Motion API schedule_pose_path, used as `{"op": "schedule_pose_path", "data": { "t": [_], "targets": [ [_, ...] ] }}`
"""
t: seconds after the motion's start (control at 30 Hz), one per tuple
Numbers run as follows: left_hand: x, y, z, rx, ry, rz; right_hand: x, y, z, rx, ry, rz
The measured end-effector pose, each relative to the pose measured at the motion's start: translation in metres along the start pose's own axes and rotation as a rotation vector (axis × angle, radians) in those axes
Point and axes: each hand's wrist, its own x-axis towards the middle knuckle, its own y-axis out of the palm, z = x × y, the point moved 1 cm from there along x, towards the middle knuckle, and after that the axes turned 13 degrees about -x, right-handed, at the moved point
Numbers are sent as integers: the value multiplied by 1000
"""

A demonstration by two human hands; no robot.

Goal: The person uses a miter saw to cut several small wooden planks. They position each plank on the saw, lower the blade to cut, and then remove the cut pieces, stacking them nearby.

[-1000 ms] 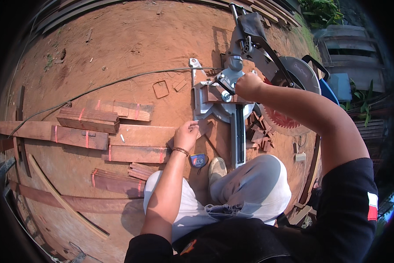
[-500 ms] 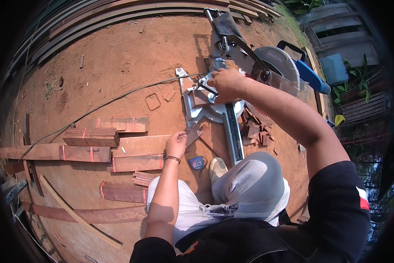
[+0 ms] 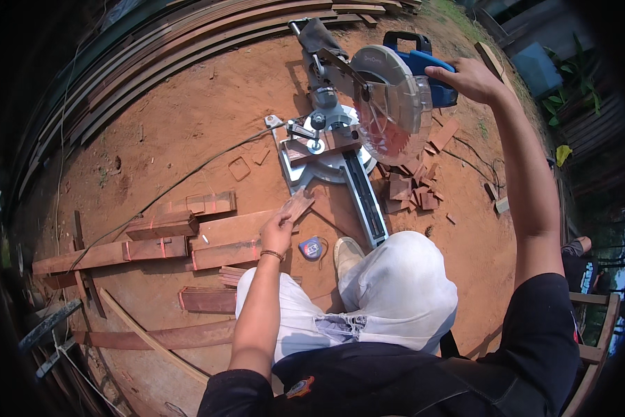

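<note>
My right hand (image 3: pixel 474 78) is closed over the blue handle (image 3: pixel 443 64) of a mitre saw, whose head is raised with its round blade (image 3: pixel 394 144) behind a clear guard. On the saw's table (image 3: pixel 324 167), a short brown wood block (image 3: pixel 344 141) lies against the fence under a hold-down clamp (image 3: pixel 316 132). My left hand (image 3: pixel 276 229), low to the ground, pinches a short wooden board (image 3: pixel 298 206) near the saw's base; part of its grip is hidden from above. A blue tape measure (image 3: pixel 312 247) lies close to that hand.
Banded bundles of wood strips (image 3: pixel 161 226) lie left of my left hand. Offcuts (image 3: pixel 411 189) are heaped right of the saw. A dark cable (image 3: pixel 173 176) crosses the dirt, and long planks (image 3: pixel 201 43) are stacked at the back. Another person (image 3: pixel 578 258) shows at the right edge.
My right hand has left the clamp on the saw's table and moved right onto the blue saw handle. The left hand still holds the board. The whole view has shifted somewhat.
</note>
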Motion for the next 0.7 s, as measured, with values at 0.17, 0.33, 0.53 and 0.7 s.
{"op": "schedule_pose_path", "data": {
  "t": [0.17, 0.33, 0.53, 0.7],
  "targets": [
    [-59, -71, -13, -109, -25, -161, -14, 5, 2, -14, -72, 23],
    [-111, -136, 23, 22, -89, -378, -57, 28, 5, -24, -129, -84],
    [-133, -134, 75, 258, -182, -348, -88, 30, 0, -94, -113, -63],
    [-136, -130, 106, 630, -244, -324, -107, 26, -1, -28, -51, -50]
  ]
}}
